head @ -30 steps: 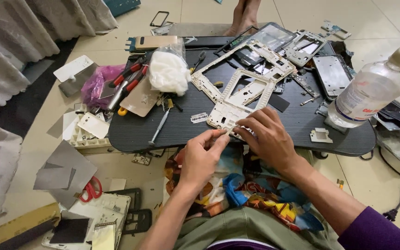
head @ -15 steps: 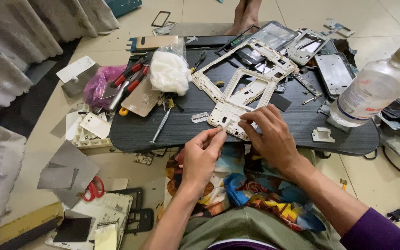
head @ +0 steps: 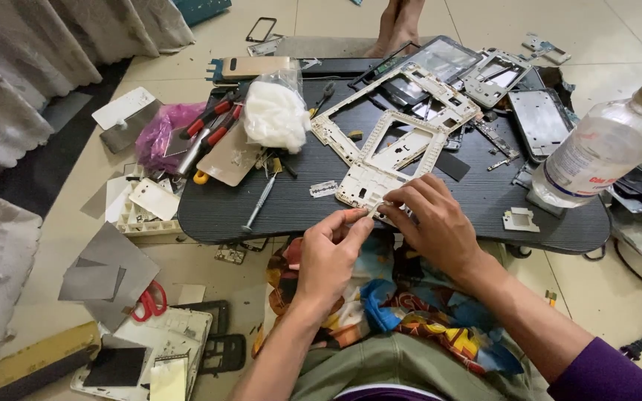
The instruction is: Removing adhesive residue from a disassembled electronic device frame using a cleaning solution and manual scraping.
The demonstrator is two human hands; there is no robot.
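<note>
Change: both hands are drawing closer together than half a second ago, the left fingertips now meeting the right ones at the near corner of the white frame; everything else is lying as before.
Surface [head: 291, 204]: dark, oval-edged and low, stretching away beyond both hands, with its near rim passing just under them.
Bottle [head: 600, 148]: clear plastic with a pale cap, lying tilted at the far right of the right hand, well apart from it.
White phone frames [head: 391, 122]: several pale mid-frames piling up just beyond the hands; the nearest one is reaching right to the fingertips.
Cotton bag [head: 275, 115]: clear bag of white wadding, sitting beyond and to the left of the left hand.
Right hand [head: 436, 226]: fingers are curling down, tips pinching the near corner of the nearest white frame.
Left hand [head: 328, 256]: thumb and forefinger are closing on a small pale piece at that same corner; what the piece is, I cannot tell.
Screwdriver [head: 260, 202]: slim and grey, lying beyond the left hand, slightly to its left.
Razor blade [head: 323, 188]: small, flat, resting just beyond the left hand.
</note>
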